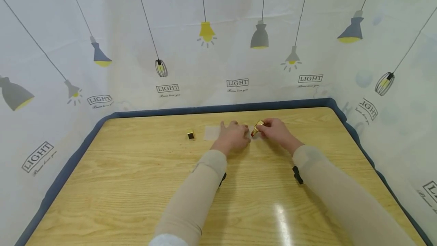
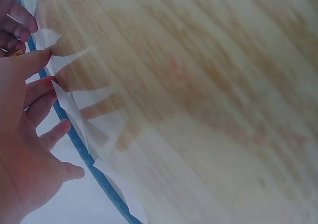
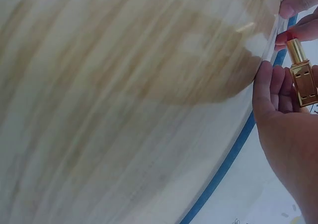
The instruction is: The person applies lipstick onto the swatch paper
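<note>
Now at the far part of the table point(image 1: 136, 177), an uncapped lipstick point(image 1: 258, 127) tilts red end down, its gold case pinched in the right hand point(image 1: 278, 132). The red end sits close beside the left hand point(image 1: 233, 136), which lies spread across the paper point(image 1: 211, 133), gripping nothing; whether lipstick meets paper cannot be told.

That closeness looks the chief hazard: a sideways slip could smear red on the left fingers. Too much pressure at this slant might bend or snap the soft stick. The paper, thin and raised at an edge in the left wrist view, could crease or skid if the left hand's hold slackens. Faint red marks point(image 2: 175, 64) dot the table in that view, and a sleeve point(image 1: 191, 200) might pick them up.

The left hand is the main obstacle, covering much of the paper. Left of the paper lies what looks like the cap point(image 1: 190, 134), clear of both hands. Beyond, blue trim point(image 1: 222, 108) borders the table beneath a lamp-print backdrop point(image 1: 136, 94).
</note>
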`<state>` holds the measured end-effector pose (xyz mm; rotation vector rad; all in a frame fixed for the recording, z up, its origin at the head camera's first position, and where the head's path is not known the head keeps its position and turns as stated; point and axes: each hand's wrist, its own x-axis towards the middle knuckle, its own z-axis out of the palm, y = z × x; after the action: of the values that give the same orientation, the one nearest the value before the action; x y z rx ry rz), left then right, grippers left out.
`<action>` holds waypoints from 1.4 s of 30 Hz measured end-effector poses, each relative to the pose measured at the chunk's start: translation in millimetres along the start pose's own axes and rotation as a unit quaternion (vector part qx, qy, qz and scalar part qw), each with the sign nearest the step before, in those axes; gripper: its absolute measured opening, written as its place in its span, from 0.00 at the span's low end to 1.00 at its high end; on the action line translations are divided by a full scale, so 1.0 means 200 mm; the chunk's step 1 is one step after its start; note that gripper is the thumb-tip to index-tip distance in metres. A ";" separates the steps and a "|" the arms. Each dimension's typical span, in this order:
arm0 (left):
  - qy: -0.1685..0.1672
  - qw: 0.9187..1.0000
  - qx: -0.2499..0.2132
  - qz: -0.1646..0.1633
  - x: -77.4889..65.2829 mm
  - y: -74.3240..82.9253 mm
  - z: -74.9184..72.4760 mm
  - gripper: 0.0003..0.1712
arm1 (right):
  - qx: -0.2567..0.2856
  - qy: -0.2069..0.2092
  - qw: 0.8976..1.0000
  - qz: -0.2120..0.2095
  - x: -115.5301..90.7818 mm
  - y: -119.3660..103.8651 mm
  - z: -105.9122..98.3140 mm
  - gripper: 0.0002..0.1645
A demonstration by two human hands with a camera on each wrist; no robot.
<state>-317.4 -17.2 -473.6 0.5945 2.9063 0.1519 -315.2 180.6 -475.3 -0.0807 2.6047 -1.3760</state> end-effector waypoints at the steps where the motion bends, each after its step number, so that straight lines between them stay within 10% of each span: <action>1: 0.000 1.000 0.002 0.000 0.00 0.00 0.00 0.30 | -0.009 0.002 1.000 -0.003 0.00 0.00 0.00 0.23; 25: -0.001 1.000 -0.001 -0.008 -0.02 0.00 0.02 0.27 | -0.106 0.009 0.993 -0.055 0.02 -0.01 0.06 0.18; 42: 0.003 1.000 -0.002 -0.003 -0.03 0.01 -0.01 0.28 | -0.112 0.039 0.993 -0.011 0.10 0.06 -0.09 0.32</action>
<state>-311.8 -17.9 -471.1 0.5845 2.9128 0.1598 -338.0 199.4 -477.9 -0.0897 2.8223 -1.1101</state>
